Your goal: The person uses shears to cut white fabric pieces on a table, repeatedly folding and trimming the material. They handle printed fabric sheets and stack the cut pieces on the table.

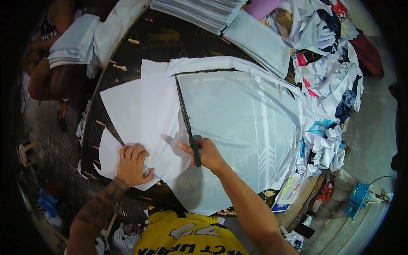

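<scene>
My right hand [204, 155] grips the dark-green handle of large scissors [185, 117], whose long dark blades reach up to the top left corner of a pale grey fabric piece [238, 127] with white stripes. The blades lie along its left edge, beside overlapping white sheets [127, 100]. My left hand [134, 163] rests on the lower part of those sheets, fingers bent and thumb apart, pressing down left of the scissors. The lower end of a narrow dark gap between the sheets meets its fingertips.
A dark table [136, 34] carries folded grey fabric [255, 42] at the back and heaped scraps [327, 85] along the right. Another person [44, 80] is at upper left beside stacked cloth [74, 40]. A blue device [357, 199] with a cord stands lower right.
</scene>
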The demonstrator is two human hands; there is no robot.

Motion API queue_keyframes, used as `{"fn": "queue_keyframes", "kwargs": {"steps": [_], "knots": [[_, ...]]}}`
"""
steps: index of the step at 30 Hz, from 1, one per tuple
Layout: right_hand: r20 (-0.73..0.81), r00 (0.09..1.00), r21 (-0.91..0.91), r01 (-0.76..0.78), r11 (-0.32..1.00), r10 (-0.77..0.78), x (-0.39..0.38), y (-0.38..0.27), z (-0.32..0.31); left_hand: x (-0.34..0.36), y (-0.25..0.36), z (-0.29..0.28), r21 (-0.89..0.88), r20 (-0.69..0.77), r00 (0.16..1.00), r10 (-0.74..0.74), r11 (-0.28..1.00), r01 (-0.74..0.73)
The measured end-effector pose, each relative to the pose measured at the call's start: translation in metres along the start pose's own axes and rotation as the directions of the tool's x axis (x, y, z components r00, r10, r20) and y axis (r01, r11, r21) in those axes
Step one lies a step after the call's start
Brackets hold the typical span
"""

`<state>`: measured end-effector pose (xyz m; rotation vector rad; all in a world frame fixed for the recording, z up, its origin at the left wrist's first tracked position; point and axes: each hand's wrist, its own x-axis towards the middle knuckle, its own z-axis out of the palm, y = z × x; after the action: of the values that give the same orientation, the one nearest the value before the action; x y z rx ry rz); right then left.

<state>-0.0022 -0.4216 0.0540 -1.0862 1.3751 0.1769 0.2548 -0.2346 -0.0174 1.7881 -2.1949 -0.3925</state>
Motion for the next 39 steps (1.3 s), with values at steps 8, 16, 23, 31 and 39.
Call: {"fn": "queue_keyframes", "kwargs": {"steps": [8,16,23,31,39], "knots": [[-0.047,0.982,0.24,0.19,0.952,-0.184,-0.09,0.075,-0.033,0.142,-0.055,-0.056,0.012,-0.077,0.803,-0.591,0.805,0.593],[-0.55,0.787,0.48,0.022,0.877,0.281,-0.244,0.247,0.007,0.449,0.139,-0.046,-0.764,-0.112,0.977,-0.182,-0.613,-0.202],[-0.776,0.41,0.577,0.159,0.801,0.478,-0.314,0.353,0.118,0.575,0.387,0.086,-0.567,0.008,0.989,0.148,0.815,-0.118],[-0.735,0.159,0.672,0.045,0.739,0.659,-0.355,0.415,0.232,0.575,0.463,0.178,0.033,-0.211,0.968,0.136,0.991,-0.131],[-0.646,0.574,0.727,0.261,0.635,0.503,-0.344,0.429,0.166,0.152,0.522,0.066,-0.451,-0.273,0.803,0.53,0.666,-0.594]]}}
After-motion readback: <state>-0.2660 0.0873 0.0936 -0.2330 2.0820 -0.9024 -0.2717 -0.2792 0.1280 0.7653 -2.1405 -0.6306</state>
